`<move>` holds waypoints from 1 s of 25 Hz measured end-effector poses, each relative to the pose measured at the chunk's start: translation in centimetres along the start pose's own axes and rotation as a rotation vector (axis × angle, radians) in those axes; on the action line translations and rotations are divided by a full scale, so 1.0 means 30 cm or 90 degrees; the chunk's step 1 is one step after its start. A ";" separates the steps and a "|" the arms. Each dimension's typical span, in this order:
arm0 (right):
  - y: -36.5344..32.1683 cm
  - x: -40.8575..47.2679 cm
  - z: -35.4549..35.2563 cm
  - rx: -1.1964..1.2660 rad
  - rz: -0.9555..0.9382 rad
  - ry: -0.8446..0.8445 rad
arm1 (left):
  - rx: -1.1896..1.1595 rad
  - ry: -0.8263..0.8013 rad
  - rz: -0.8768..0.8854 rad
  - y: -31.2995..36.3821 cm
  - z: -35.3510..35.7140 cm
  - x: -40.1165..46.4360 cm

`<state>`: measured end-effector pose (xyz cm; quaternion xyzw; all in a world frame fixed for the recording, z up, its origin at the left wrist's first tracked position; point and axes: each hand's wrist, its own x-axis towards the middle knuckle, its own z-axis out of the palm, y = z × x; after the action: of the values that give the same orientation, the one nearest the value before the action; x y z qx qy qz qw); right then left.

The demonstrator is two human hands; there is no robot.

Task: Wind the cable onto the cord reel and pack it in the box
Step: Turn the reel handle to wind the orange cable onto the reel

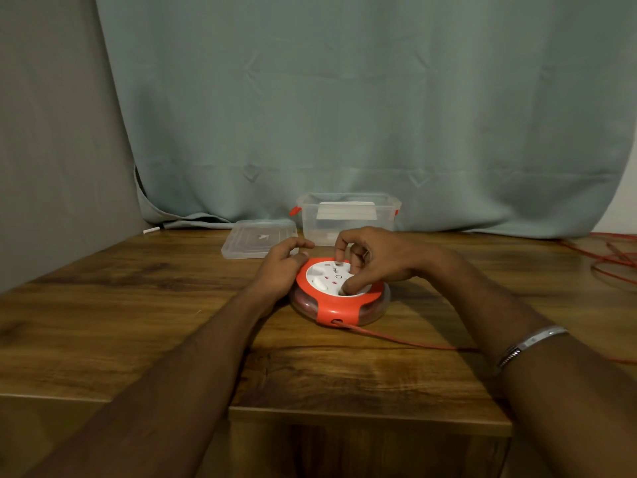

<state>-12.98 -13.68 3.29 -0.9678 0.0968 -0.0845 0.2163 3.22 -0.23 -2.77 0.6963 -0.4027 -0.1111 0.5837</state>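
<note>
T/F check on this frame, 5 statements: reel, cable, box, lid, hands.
1. The cord reel lies flat on the table. True.
2. The cable is fully wound in. False: it trails out of the reel's front toward the right, with more loose at the table's far right.
3. The lid is on the box. False: it lies on the table left of the open box.
4. The right hand has its fingers on the reel's white face. True.
5. The left hand holds the lid. False: it rests against the reel's left edge.
</note>
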 end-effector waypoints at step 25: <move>0.025 -0.001 -0.026 0.079 -0.013 -0.056 | -0.002 -0.031 0.015 0.001 -0.002 -0.004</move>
<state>-13.27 -14.66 3.67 -0.9563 0.0716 -0.0498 0.2792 3.18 -0.10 -2.75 0.6874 -0.4251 -0.1221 0.5762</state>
